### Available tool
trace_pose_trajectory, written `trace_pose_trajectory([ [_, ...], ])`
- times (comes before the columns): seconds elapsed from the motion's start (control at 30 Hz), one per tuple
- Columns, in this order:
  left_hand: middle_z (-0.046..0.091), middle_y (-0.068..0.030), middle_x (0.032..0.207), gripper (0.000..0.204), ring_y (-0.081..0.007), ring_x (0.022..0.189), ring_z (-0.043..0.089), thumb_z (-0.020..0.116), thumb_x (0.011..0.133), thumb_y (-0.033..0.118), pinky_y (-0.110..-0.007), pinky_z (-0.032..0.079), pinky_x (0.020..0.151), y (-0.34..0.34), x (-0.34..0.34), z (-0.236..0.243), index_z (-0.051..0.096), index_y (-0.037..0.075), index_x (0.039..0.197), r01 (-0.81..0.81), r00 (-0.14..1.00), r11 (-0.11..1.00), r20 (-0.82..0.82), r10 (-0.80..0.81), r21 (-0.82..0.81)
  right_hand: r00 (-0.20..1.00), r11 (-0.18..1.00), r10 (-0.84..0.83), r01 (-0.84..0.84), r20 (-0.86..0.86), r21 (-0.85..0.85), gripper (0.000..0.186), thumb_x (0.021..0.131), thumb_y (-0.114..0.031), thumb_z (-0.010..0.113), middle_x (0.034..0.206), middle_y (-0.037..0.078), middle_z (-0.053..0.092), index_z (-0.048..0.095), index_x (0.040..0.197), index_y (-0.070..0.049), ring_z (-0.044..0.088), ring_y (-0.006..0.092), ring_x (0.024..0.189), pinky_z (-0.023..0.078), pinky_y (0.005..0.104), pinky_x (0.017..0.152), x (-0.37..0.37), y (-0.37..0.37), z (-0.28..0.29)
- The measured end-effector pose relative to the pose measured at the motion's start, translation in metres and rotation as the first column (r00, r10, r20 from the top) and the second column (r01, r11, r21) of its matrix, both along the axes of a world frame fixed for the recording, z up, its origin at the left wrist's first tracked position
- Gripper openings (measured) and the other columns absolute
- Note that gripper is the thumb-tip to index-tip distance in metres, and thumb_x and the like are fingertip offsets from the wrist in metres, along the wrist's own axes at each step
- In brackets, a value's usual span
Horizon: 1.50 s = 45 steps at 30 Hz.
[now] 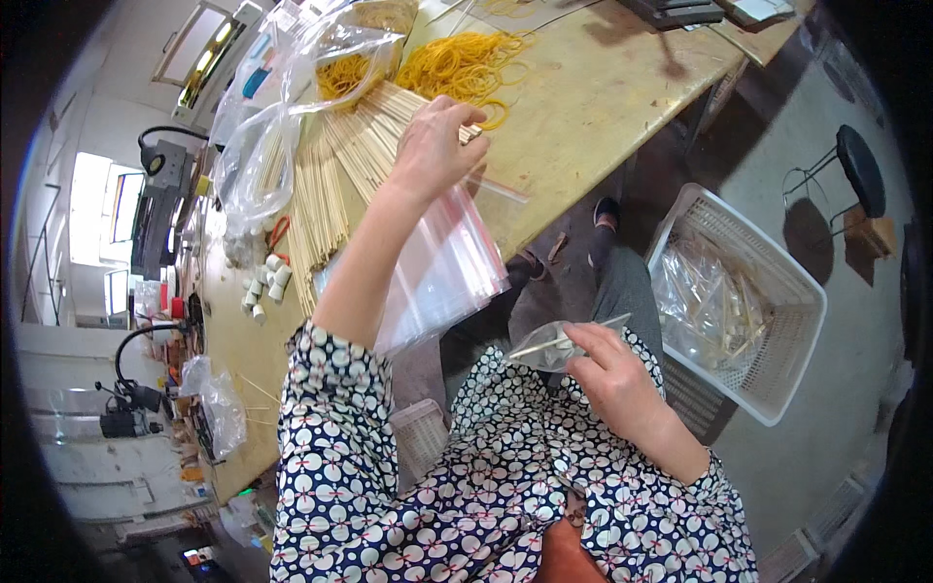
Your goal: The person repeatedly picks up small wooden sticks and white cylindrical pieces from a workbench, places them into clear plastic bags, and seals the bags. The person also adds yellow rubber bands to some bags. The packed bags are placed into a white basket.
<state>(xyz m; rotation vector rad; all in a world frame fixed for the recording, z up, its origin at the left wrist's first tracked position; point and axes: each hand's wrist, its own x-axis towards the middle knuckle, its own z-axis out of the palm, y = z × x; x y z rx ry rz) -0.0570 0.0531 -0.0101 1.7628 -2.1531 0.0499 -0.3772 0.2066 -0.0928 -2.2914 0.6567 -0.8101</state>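
My left hand [435,151] curls its fingers onto the ends of pale thin wooden sticks [321,199], which lie in long bundles on the yellowish tabletop. Beneath that wrist, a stack of clear zip bags with red seal strips [457,262] reaches over the table's front edge. Down at my lap, my right hand [607,374] is closed on a small clear bag [539,350] with a pale stick in it. A heap of yellow rubber bands [447,68] sits beyond the sticks, beside a large loose plastic bag [255,165].
A white plastic crate [792,360] holding bagged items stands on the floor at right, near a black stool [855,170]. Small white cylinders [270,287], red-handled scissors [279,233] and lamps [146,394] are along the table's left part. Another crate [418,432] is low by my legs.
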Motion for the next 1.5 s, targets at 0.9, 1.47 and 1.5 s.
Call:
trace_pose_trajectory([
  [0.9, 0.061, -0.001, 0.077, 0.04, -0.0078, 0.071, 0.057, 0.069, 0.09, 0.015, -0.027, 0.046, 0.064, -0.098, 0.002, 0.003, 0.06, 0.004, 0.128, 0.096, 0.962, 0.923, -0.272, 0.01, 0.374, 0.996, 0.994, -0.043, 0.035, 0.079, 0.107, 0.012, 0.081, 0.0, 0.062, 0.128, 0.024, 0.065, 0.062, 0.091, 0.007, 0.062, 0.04, 0.122, 0.052, 0.0454, 0.105, -0.015, -0.009, -0.018],
  [1.47, 0.074, -0.0078, 0.089, 0.026, -0.0148, 0.083, 0.068, 0.071, 0.086, 0.023, -0.032, 0.054, 0.08, -0.091, 0.01, 0.004, 0.075, 0.002, 0.102, -0.078, 0.963, 0.932, -0.216, 0.162, 0.353, 0.999, 0.997, -0.041, 0.039, 0.023, 0.072, 0.011, 0.08, 0.001, 0.062, 0.128, 0.023, 0.065, 0.062, 0.09, 0.006, 0.062, 0.0391, 0.122, 0.053, 0.0443, 0.104, -0.01, -0.003, -0.017],
  [1.5, 0.074, -0.0085, 0.089, 0.027, -0.0155, 0.083, 0.068, 0.071, 0.086, 0.023, -0.032, 0.054, 0.08, -0.086, 0.015, 0.004, 0.075, 0.003, 0.104, -0.036, 0.972, 0.952, -0.211, 0.104, 0.303, 0.999, 0.997, -0.035, 0.034, 0.02, 0.068, 0.011, 0.08, 0.001, 0.062, 0.128, 0.023, 0.065, 0.062, 0.09, 0.006, 0.062, 0.0391, 0.122, 0.053, 0.0443, 0.104, -0.01, -0.003, -0.018],
])
